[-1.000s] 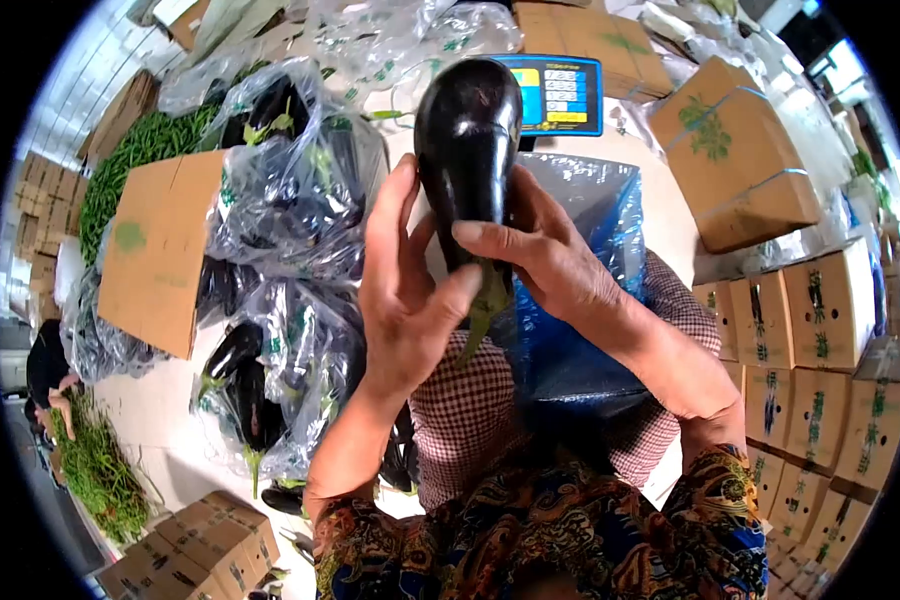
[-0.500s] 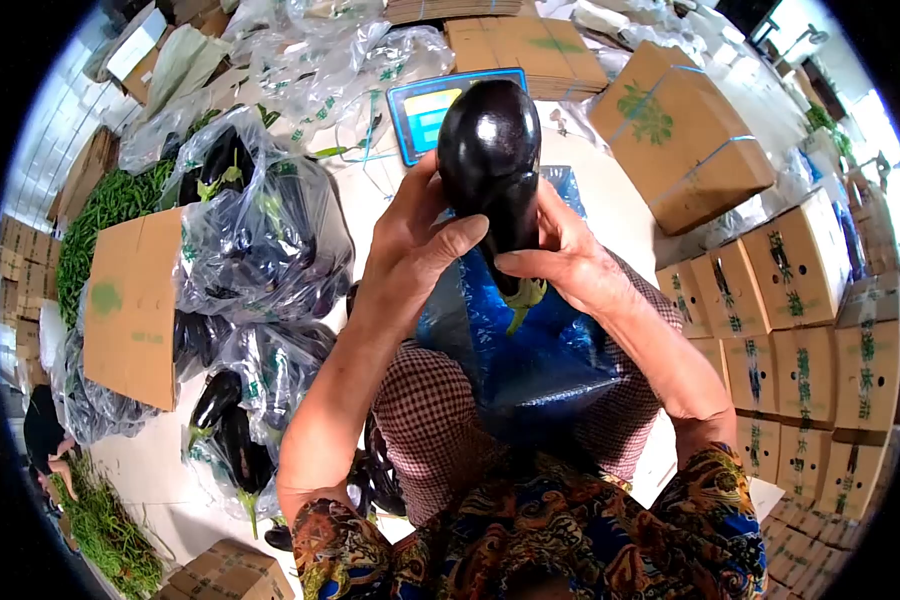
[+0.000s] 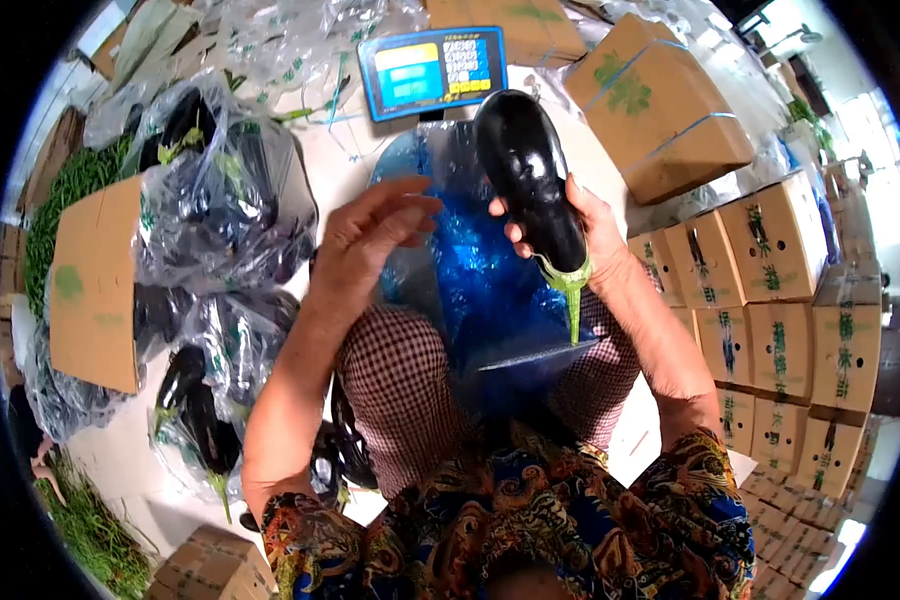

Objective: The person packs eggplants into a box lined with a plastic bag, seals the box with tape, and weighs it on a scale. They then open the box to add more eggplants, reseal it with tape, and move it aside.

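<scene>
A large, glossy dark eggplant [image 3: 525, 165] is held in my right hand [image 3: 598, 235], whose fingers wrap round its stem half. Its green cap and stalk point down toward me, and the rounded end points away. My left hand [image 3: 375, 230] hovers to the left of it, apart from the eggplant, with its fingers somewhat spread and nothing in them. Below both hands, between my knees, lies a blue plastic bag [image 3: 470, 260] or liner. Beyond it stands a scale display [image 3: 433, 72] with a blue frame and a keypad.
Clear plastic bags of eggplants [image 3: 225, 190] lie on the left by a cardboard flap [image 3: 97, 285]. Green peppers [image 3: 75, 200] are piled behind. A strapped carton stack [image 3: 655, 110] stands at the far right, and stacked boxes [image 3: 780, 340] line the right side.
My left hand has let go of the eggplant and moved left. The right hand alone now holds it, tilted and shifted right. The view has shifted slightly.
</scene>
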Tool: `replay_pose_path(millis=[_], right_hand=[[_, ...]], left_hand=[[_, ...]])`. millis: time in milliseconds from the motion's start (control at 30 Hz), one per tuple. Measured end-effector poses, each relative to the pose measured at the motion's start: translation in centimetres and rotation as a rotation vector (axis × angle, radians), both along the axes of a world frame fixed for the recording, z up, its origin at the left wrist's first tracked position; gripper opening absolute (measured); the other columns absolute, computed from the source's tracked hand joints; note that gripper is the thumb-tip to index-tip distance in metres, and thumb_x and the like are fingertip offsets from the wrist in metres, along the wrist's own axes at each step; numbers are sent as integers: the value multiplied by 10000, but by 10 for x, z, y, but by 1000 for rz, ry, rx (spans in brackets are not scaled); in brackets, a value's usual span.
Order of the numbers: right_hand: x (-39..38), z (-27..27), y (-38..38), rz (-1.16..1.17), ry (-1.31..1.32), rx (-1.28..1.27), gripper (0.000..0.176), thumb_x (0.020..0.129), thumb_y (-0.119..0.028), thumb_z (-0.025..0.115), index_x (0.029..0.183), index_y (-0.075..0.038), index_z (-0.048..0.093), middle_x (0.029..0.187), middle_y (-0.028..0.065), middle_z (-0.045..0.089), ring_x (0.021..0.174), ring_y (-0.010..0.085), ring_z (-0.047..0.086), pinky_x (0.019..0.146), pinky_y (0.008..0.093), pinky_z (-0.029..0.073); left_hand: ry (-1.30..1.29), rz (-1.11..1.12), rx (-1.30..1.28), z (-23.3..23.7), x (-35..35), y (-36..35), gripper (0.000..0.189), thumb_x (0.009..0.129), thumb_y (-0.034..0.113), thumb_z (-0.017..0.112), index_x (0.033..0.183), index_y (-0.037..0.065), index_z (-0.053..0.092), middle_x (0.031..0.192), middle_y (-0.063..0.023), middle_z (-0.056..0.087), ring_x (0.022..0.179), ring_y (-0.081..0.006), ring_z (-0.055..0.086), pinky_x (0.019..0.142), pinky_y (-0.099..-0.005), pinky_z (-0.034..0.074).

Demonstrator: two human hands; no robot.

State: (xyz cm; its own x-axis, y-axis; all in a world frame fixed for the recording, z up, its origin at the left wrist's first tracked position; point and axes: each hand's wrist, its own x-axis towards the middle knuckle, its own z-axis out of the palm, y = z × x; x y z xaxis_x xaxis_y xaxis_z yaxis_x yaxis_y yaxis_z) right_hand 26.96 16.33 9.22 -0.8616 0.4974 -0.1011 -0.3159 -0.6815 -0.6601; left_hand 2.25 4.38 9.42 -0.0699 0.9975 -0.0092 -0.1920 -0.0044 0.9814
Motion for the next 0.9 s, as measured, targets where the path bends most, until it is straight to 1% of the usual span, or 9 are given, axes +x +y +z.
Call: replay_pose_path(millis=[100,267,367,433,500,567,600,733,900], right_hand=[[-2,-16,2,-9,-104,-40,633,931,-392,532,1365,38,362,1183,258,562,951,308,634,711,367,576],[-15,-46,6,36,-715,-2,392,842,-360,701,1030,-24,628,833,60,667,689,138,655,591,276,562],[-30,-77,10,110,-872,-78,525,811,-395,725,1132,-1,593,1031,120,641,930,195,629,766,356,544],[-39,-112,8,17,-996,-156,395,839,-355,702,1082,-53,625,948,58,664,822,194,635,751,363,544],[-42,-132,4,40,-836,-188,421,853,-308,676,1169,-44,592,1132,125,627,1021,255,597,942,404,466],[-26,-184,16,51,-967,-25,341,917,-288,570,1161,-50,593,1079,100,645,972,245,619,874,381,503],[-15,-194,8,-115,-933,-88,316,926,-278,549,1165,-75,591,1058,84,651,961,235,626,855,372,511],[23,-222,12,16,-971,-156,346,903,-291,579,1187,-93,579,1080,83,651,967,215,626,859,353,507],[53,-200,2,12,-1082,-70,349,899,-281,586,1189,-86,579,1076,84,652,956,214,628,850,352,509]], left_hand=[[45,96,-97,-20,-23,-23,349,950,217,544,1243,30,574,1093,-102,665,963,-173,619,829,-301,480],[-29,271,-284,-89,-48,-72,349,938,202,566,1235,18,576,1071,-104,666,943,-172,621,819,-295,485],[-110,330,-372,-128,-48,-102,319,940,99,542,1242,-3,563,1057,-117,666,917,-171,627,802,-282,492],[-83,403,-483,-131,-37,-120,326,936,66,529,1248,-27,548,1057,-130,667,893,-189,640,794,-306,523],[-83,356,-426,-141,-30,-144,320,946,94,522,1239,-33,548,1049,-135,669,908,-197,640,816,-306,521],[-128,346,-223,-149,-24,-176,275,953,94,516,1207,2,568,1045,-113,662,918,-161,626,818,-282,501],[-79,388,-328,-137,-25,-190,276,940,63,515,1204,8,573,1054,-106,655,926,-152,619,820,-276,493],[444,618,-344,-117,-55,-244,298,854,-57,508,1126,-17,621,1054,-87,646,947,-167,602,852,-254,461],[1178,1011,-514,-119,-160,-335,355,734,32,645,1086,30,606,1060,-215,591,948,-407,567,844,-420,470]])
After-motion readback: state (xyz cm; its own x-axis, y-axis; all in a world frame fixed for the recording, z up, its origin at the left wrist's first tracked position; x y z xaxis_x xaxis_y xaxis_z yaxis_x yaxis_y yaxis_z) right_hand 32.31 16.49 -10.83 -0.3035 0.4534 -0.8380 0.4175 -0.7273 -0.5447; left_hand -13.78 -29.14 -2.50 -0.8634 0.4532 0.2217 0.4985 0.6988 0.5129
